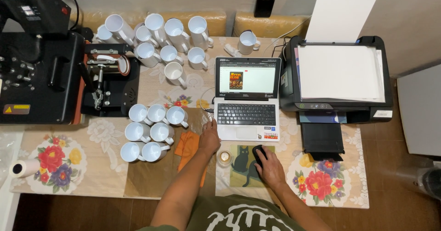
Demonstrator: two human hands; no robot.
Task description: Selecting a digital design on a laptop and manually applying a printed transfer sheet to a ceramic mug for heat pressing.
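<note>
Resting over a black computer mouse point(258, 154), the right hand point(268, 167) had its grip curled loosely around the mouse's body, fingers draped over the top. The mouse sat on a mouse pad point(240, 171) printed with a dark cat, which lay flat on the tabletop point(108, 173) just in front of the person. The left hand point(209, 139) lay palm down beside the near left corner of the laptop point(247, 100), its grip relaxed and holding nothing, fingertips close to the laptop's edge. Just beside that hand an orange cloth point(187, 146) was spread on a brown sheet, and a small round tin point(224, 157) stood between the two hands, touching neither.

Farther left, a cluster of seven white mugs point(149, 132) stood upright and packed together. A paper roll point(24, 168) lay on its side at the left edge of the flowered tablecloth.

The laptop was open, its screen showing a browser page with a small colourful picture. To its right stood a black printer point(337, 81) with white sheets stacked in its rear tray and its output tray pulled out toward the person. To the left sat a black mug press point(108, 81) and, beyond it, a larger black heat press point(36, 61).

At the far side, a second group of white mugs point(167, 35) was gathered, several tipped on their sides, and one more mug point(248, 41) stood alone behind the laptop.
</note>
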